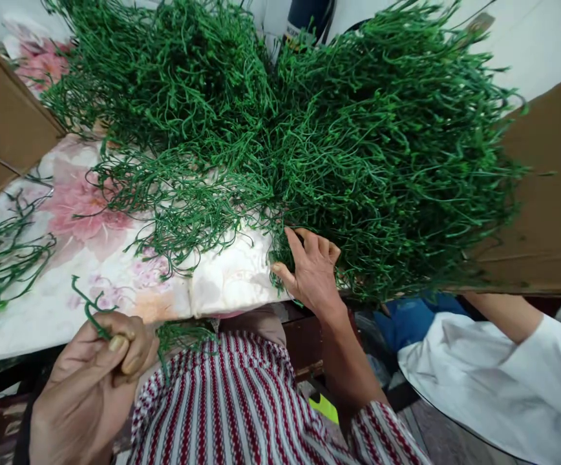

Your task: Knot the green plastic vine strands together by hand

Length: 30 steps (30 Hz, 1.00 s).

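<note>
My left hand (101, 368) is closed around a green stem (89, 310), its forked tip rising above the thumb; more green strands stick out on the hand's right side, over the striped shirt. At the table edge, my right hand (312, 271) lies palm down with thumb and index finger apart, touching the lower edge of a large heap of green stems (382, 161). Whether a stem lies between its fingers cannot be made out. A thinner spread of stems (188, 206) covers the cloth between the hands.
Flower-printed cloth (86, 213) covers the table. Another green pile (164, 71) stands at the back left, and loose stems (4, 265) lie at far left. Cardboard (9, 116) stands left, more cardboard (542, 194) right. A person in a white garment (503, 381) sits at right.
</note>
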Available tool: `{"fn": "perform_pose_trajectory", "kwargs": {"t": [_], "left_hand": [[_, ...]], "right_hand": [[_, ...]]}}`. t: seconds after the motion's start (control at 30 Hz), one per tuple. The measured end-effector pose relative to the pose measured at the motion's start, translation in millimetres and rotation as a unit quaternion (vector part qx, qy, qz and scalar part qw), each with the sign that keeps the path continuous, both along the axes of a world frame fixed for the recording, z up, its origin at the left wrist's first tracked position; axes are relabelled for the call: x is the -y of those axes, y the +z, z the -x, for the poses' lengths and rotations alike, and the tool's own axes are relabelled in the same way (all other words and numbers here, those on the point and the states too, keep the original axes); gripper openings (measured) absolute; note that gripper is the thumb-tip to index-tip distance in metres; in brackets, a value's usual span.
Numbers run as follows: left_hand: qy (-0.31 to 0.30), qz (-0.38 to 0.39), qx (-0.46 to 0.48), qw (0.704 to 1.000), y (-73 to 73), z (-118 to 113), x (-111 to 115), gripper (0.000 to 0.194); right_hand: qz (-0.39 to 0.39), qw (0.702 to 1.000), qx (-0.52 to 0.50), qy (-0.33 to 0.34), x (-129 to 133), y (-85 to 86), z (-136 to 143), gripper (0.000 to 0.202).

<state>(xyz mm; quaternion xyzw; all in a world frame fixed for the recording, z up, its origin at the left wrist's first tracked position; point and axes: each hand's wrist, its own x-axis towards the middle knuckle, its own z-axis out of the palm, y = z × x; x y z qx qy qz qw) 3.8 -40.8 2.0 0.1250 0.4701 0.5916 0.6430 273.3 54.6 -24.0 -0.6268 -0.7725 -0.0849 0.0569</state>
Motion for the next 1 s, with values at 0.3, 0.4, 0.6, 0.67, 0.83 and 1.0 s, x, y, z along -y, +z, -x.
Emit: {"fn": "perform_pose_trajectory", "kwargs": {"t": [0.3, 0.4, 0.6, 0.67, 0.83, 1.0], "left_hand": [[-0.016, -0.017, -0.008, 1.0, -3.1, -1, -4, 0.013], [-0.018, -0.054, -0.021, 0.998, -1.7, -7, -12, 0.009], [-0.002, -0.112, -0.012, 0.994, -5.6, -2, -27, 0.004], [0.056, -0.118, -0.026, 0.991, -4.1, 12, -30, 0.007], [0.187, -0.144, -0.072, 0.969, -2.2, 64, -42, 0.013], [0.241, -0.13, -0.099, 0.957, -8.5, 90, -48, 0.031]], "right_hand": [[-0.14, 0.982, -0.116, 0.047, 14, 30.5, -13, 0.024], [-0.231, 0.943, -0.22, 0.096, 20, 34.1, -6, 0.019], [-0.036, 0.89, -0.282, 0.356, 24, 19.1, 55, 0.016], [0.03, 0.877, -0.261, 0.402, 23, 12.9, 73, 0.013], [0.053, 0.865, -0.255, 0.429, 20, 6.8, 93, 0.012], [0.054, 0.848, -0.273, 0.451, 20, 6.2, 99, 0.014]]}}
